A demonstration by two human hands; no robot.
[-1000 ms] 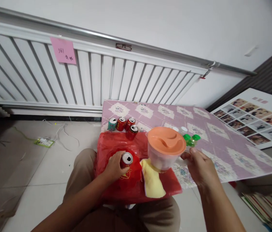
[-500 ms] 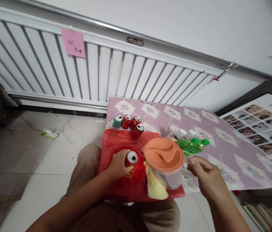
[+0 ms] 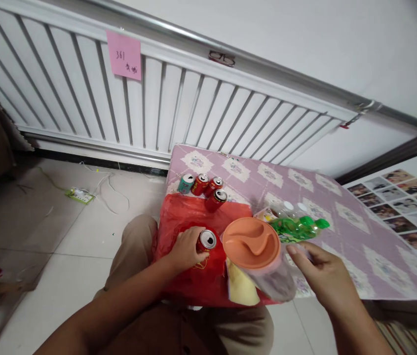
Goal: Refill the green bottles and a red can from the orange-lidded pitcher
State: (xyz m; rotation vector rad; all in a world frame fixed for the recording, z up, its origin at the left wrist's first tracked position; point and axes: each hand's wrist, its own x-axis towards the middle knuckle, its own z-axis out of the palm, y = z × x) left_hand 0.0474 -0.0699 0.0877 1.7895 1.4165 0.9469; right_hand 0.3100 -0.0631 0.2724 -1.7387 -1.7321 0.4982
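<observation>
My left hand (image 3: 188,249) is wrapped round an opened red drink can (image 3: 207,240), which stands upright on the red plastic covering (image 3: 182,207). Close to its right is a translucent plastic pitcher (image 3: 273,281) with an orange lid (image 3: 251,241). It leans to the left, its lid end toward the can. On the pitcher's right side my right hand (image 3: 322,268) is closed round the handle, which the fingers mostly hide. Beneath the pitcher, a yellow cloth (image 3: 241,286) lies on the red covering. I cannot see any liquid leaving the pitcher.
Behind the left hand stand a teal can (image 3: 186,184) and several red cans (image 3: 216,198). Plastic bottles with green caps (image 3: 305,223) lie beyond the pitcher on the floral tablecloth (image 3: 267,172). A white radiator (image 3: 178,108) runs along the wall; a power strip (image 3: 80,195) is on the floor.
The pitcher has tipped further left, its base swinging out to the right, with my right hand still on the handle. My left hand keeps its hold on the can. The view has shifted slightly.
</observation>
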